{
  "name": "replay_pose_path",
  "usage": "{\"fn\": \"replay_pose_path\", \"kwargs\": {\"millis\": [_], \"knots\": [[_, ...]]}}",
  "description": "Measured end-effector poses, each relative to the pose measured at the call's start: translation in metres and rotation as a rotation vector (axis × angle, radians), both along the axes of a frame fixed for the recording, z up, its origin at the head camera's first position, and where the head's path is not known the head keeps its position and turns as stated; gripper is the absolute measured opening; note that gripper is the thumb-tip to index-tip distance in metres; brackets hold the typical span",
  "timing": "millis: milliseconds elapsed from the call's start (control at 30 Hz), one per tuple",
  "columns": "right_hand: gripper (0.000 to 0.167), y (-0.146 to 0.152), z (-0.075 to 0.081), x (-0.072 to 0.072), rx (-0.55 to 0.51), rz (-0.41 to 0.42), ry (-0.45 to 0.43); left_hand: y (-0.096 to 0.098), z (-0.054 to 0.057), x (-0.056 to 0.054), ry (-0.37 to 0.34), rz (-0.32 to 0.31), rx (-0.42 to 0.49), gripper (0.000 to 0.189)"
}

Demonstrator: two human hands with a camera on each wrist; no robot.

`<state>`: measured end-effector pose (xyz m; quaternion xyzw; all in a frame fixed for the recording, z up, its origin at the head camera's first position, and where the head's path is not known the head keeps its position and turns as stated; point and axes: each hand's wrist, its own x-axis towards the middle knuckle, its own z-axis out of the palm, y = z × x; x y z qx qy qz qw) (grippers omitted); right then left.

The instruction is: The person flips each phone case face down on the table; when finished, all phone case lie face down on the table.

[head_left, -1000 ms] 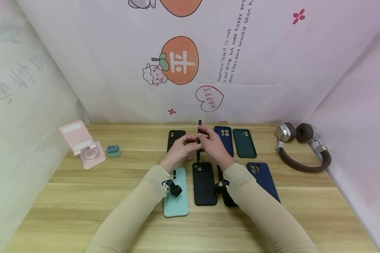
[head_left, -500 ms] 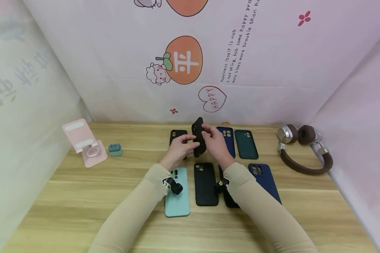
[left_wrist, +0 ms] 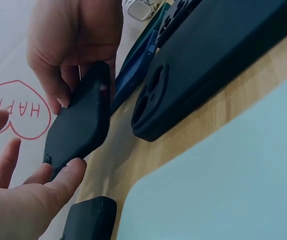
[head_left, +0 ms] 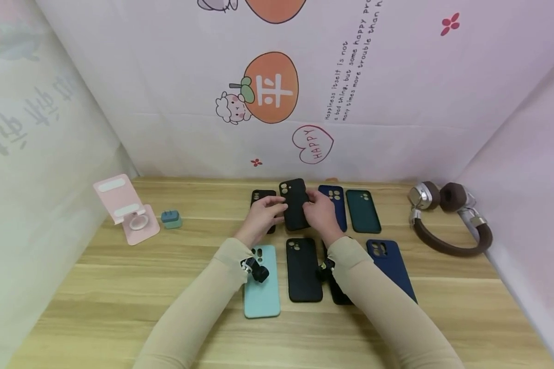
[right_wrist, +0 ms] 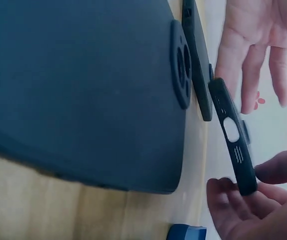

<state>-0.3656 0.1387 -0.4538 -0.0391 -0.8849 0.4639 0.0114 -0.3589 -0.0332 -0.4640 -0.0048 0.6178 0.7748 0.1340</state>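
A black phone case [head_left: 295,205] is held up over the back of the table, its camera cutouts at the top left. My right hand [head_left: 322,212] grips its right side, thumb on the face towards me. At the left edge, my left hand [head_left: 260,218] pinches it; in the left wrist view the left thumb [left_wrist: 69,175] lies on the case's edge with a fingertip beside it and other fingers stretched away. The right wrist view shows the end of the case [right_wrist: 232,137] with its port opening and slots.
Phone cases lie around: black [head_left: 304,271], light blue [head_left: 262,292], navy [head_left: 391,264], another navy [head_left: 337,205], dark green [head_left: 363,211], and black ones partly hidden by hand and sleeve. Headphones [head_left: 450,251] stand right; a pink phone stand [head_left: 140,228] and teal charger [head_left: 171,219] left.
The held black case has turned from edge-on to showing its broad face with the camera cutouts. Both hands stay on it, and the right hand has turned with it.
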Motion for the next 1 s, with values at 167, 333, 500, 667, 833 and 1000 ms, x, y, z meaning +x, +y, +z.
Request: {"fn": "replay_pose_path", "kwargs": {"millis": [167,333,500,667,833,1000], "knots": [[0.045,0.007,0.002,0.0,0.053,0.042,-0.067,0.003,-0.002,-0.003,-0.011,0.002,-0.047,0.034],[0.044,0.015,0.002,0.001,0.058,0.061,-0.072,0.004,0.003,-0.002,0.032,-0.007,-0.129,0.036],[0.043,0.03,0.004,-0.001,0.064,0.082,-0.03,0.013,0.007,0.0,0.05,-0.019,-0.168,0.027],[0.042,0.052,0.004,-0.003,0.034,0.083,-0.029,0.035,0.009,0.001,0.059,-0.054,-0.174,0.021],[0.043,0.075,0.006,-0.002,0.016,0.069,-0.039,0.061,0.002,-0.003,0.063,-0.099,-0.191,0.03],[0.042,0.091,0.008,0.001,0.02,0.042,-0.036,0.083,0.0,-0.004,0.072,-0.144,-0.265,0.033]]}}
